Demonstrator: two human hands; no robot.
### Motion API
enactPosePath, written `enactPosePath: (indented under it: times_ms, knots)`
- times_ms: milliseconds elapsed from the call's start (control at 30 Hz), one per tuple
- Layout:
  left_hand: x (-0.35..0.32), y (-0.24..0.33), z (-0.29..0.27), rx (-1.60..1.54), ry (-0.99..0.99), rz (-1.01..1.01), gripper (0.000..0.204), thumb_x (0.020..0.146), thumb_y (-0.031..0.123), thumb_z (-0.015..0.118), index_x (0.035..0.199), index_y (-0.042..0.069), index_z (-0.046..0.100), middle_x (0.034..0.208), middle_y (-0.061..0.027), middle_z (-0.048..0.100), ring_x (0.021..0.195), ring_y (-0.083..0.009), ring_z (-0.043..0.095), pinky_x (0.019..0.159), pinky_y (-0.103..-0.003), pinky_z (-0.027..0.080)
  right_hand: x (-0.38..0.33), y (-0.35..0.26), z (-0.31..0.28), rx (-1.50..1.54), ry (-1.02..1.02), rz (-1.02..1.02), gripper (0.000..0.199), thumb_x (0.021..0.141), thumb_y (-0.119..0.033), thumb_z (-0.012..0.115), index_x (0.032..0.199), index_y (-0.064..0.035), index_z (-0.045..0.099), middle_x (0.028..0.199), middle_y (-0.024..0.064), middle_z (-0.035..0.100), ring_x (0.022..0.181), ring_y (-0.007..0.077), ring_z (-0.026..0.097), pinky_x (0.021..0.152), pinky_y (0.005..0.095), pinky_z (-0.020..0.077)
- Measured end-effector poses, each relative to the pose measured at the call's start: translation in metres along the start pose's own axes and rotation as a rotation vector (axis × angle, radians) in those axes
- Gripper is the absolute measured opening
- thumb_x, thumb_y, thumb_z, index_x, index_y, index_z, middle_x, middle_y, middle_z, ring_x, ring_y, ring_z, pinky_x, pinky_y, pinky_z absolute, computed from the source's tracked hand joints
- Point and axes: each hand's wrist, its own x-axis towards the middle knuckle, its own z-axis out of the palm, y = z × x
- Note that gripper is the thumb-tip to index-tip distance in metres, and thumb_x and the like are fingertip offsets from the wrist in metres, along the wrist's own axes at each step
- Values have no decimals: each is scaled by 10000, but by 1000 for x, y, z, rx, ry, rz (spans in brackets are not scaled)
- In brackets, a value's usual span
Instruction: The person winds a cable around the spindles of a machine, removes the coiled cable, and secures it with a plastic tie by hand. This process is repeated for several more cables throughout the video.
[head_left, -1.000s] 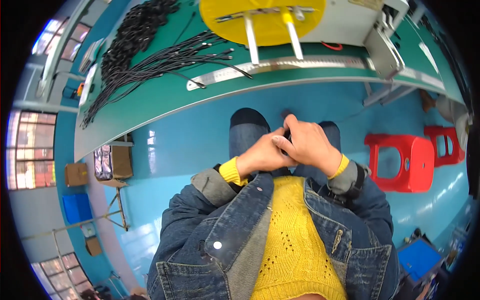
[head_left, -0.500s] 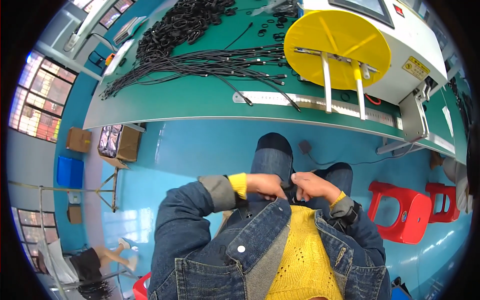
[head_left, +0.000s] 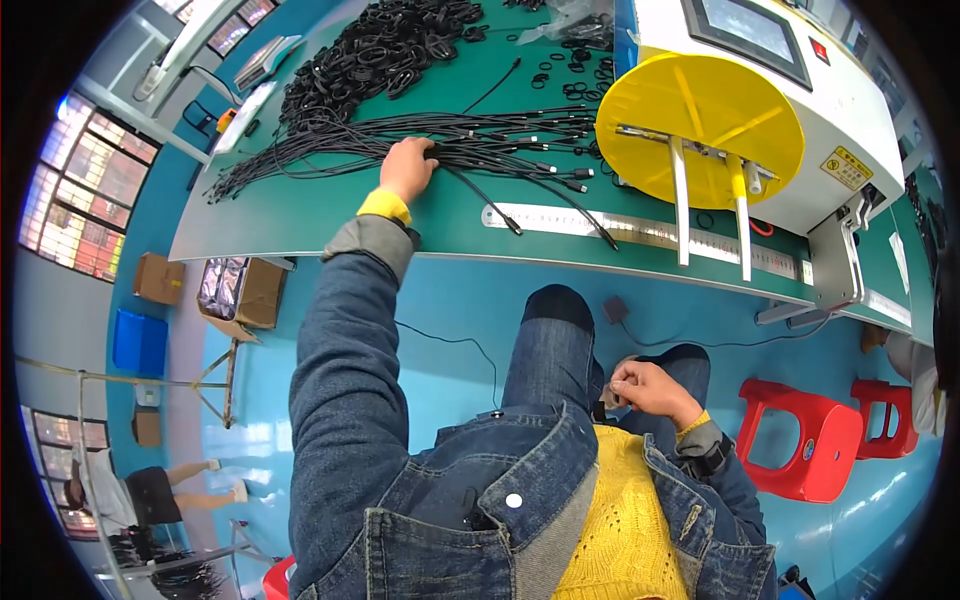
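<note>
My left hand (head_left: 408, 168) reaches out over the green table and rests on a spread bundle of black cables (head_left: 330, 148). Its fingers are bent down and close on a cable in the bundle. Over my lap, beside my knee, my right hand (head_left: 650, 388) is curled with thumb and fingertips together. A small dark bit shows below those fingertips, but I cannot make out what they hold. Light metal plugs tip several cable ends, which point right. Behind the bundle lies a heap of black looped pieces (head_left: 365, 65).
A long steel ruler (head_left: 560, 220) lies along the table's front. At the right stands a white machine (head_left: 790, 130) with a screen and a round yellow plate (head_left: 700, 90). Red stools (head_left: 800, 440) stand right on the blue floor; an open carton (head_left: 255, 292) stands left.
My left hand has left my lap, where it was close to my right hand, and moved forward onto the cables. My right hand stays over my lap, slightly lower and to the right.
</note>
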Motion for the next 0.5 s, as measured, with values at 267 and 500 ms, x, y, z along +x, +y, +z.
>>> enactPosePath:
  times_ms: [267, 500]
  knots:
    - [-13, 20, -32, 32, 50, 131, 125, 751, 165, 622, 854, 97, 640, 866, -109, 632, 828, -280, 601, 719, -382, 476, -7, 5, 0, 3, 22, -12, 198, 828, -198, 583, 851, -1, 574, 665, 45, 613, 599, 91, 565, 522, 230, 443]
    - [-51, 74, -91, -230, 456, 302, 120, 760, 15, 575, 875, 42, 597, 830, -109, 617, 790, -290, 592, 680, -353, 469, -14, -14, -13, 119, 301, -239, 239, 848, -157, 550, 1043, -23, 514, 716, 26, 576, 570, 65, 504, 499, 203, 416]
